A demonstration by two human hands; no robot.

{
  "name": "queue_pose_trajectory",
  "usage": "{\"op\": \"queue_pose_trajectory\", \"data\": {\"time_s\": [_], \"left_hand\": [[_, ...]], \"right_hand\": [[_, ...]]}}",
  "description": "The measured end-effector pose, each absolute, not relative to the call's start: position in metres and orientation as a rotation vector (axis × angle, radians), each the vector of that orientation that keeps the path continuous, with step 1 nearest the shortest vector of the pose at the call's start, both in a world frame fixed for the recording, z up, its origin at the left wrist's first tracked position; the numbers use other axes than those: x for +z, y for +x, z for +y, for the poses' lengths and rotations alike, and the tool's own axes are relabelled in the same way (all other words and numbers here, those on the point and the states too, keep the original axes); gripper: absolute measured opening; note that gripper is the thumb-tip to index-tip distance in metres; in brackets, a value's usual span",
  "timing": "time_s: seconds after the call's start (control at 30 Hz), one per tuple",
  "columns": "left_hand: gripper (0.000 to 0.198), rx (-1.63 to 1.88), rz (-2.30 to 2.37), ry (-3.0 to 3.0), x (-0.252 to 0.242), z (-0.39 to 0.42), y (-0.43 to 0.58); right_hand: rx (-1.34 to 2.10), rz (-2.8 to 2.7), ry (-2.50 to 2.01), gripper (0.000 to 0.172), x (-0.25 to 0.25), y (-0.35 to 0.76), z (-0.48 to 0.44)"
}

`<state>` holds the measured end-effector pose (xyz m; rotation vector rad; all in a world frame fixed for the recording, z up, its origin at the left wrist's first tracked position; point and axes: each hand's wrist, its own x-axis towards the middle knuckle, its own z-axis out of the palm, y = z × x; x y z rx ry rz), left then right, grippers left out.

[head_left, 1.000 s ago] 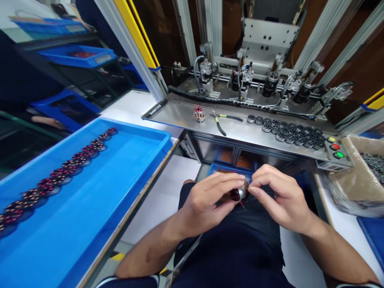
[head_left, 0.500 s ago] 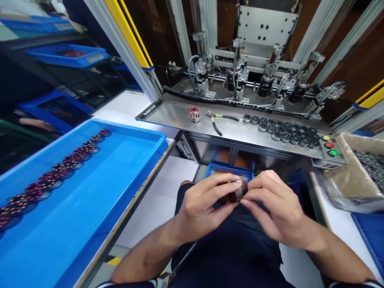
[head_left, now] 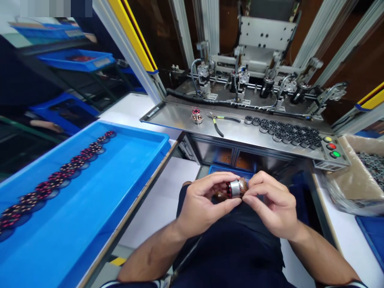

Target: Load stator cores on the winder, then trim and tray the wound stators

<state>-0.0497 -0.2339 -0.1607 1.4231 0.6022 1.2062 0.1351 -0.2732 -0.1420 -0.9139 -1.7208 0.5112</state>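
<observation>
Left hand (head_left: 200,204) and right hand (head_left: 274,206) both pinch a small silver-cased, red-and-copper-wound motor stator (head_left: 235,189). Likely light, rigid; windings fragile, so grip the metal casing.

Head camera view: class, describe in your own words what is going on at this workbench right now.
A seated person holds a small copper-wound motor part over the lap, pinched between the fingertips of the left hand and the right hand. To the left, a blue tray carries a row of similar wound parts. On the metal shelf ahead lie one more wound part, pliers and a cluster of dark unwound cores, beside three coloured buttons.
</observation>
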Motion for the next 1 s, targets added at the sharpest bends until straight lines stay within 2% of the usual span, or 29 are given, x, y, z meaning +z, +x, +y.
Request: {"op": "queue_pose_trajectory", "data": {"time_s": [0.17,0.27,0.33,0.43,0.47,0.53,0.67,0.83,0.9,1.0], "left_hand": [[0.041,1.081,0.463,1.187,-0.16,-0.234,-0.051],[0.039,1.178,0.513,1.275,-0.165,-0.234,-0.053],[0.04,1.292,0.595,1.457,-0.167,-0.234,-0.054],[0.045,1.391,0.644,1.769,-0.166,-0.233,-0.056],[0.046,1.399,0.635,1.839,-0.165,-0.233,-0.056],[0.048,1.397,0.602,1.907,-0.163,-0.232,-0.059],[0.046,1.352,0.555,1.843,-0.163,-0.23,-0.074],[0.036,1.335,0.673,1.49,-0.173,-0.227,-0.094],[0.034,1.312,0.71,1.308,-0.177,-0.224,-0.096],[0.034,1.276,0.719,1.073,-0.181,-0.22,-0.096]], "right_hand": [[0.602,-1.64,-0.974,0.01,-0.147,0.137,-0.276],[0.6,-1.594,-1.013,0.01,-0.148,0.147,-0.279],[0.557,-1.598,-1.018,0.002,-0.144,0.154,-0.279],[0.427,-1.791,-0.965,0.025,-0.131,0.155,-0.277],[0.361,-1.89,-0.948,0.025,-0.126,0.153,-0.276],[0.236,-2.068,-0.916,0.015,-0.116,0.148,-0.272],[0.246,-2.234,-0.844,0.013,-0.104,0.149,-0.256],[0.174,-2.189,-0.965,0.004,-0.113,0.155,-0.173],[0.103,-2.153,-1.185,0.021,-0.125,0.147,-0.122],[0.111,-2.165,-1.708,0.068,-0.149,0.128,-0.055]]}}
